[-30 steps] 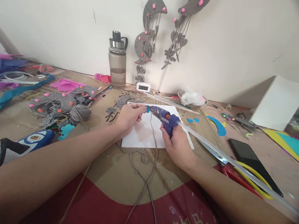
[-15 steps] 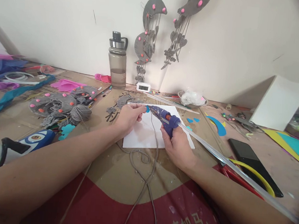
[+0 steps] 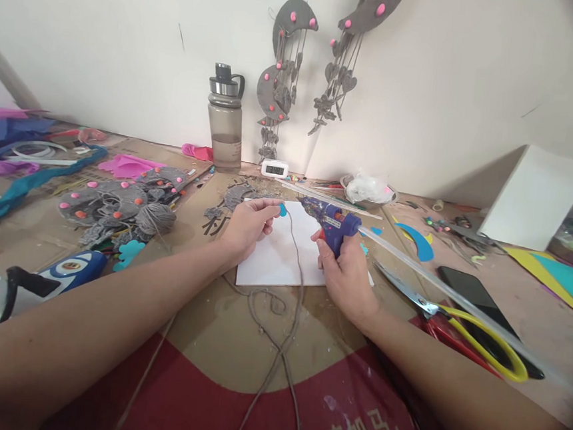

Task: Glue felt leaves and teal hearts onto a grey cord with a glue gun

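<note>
Between the thumb and fingertips of my left hand (image 3: 251,229) is a small blue cutout piece (image 3: 283,209), its exact outline partly covered. A grey yarn strand (image 3: 298,259) runs down from beside that piece, across the white sheet (image 3: 282,268), and loops over the cardboard. My right hand (image 3: 349,274) is wrapped round the handle of a dark blue hot glue gun (image 3: 331,220), its nozzle pointing left, a short way apart from the blue piece. Out of the gun's back sticks a long clear glue stick (image 3: 422,274).
Scissors (image 3: 429,309) with yellow and red handles and a black phone (image 3: 480,299) lie right. Left are a grey yarn ball (image 3: 156,218), felt moons (image 3: 102,199) and a blue-and-white object (image 3: 68,269). A water bottle (image 3: 225,126) and small clock (image 3: 274,168) stand by the wall.
My right hand has drawn the glue gun to the right, away from the blue piece, uncovering the scissor blades. My left hand stays nearly where it was.
</note>
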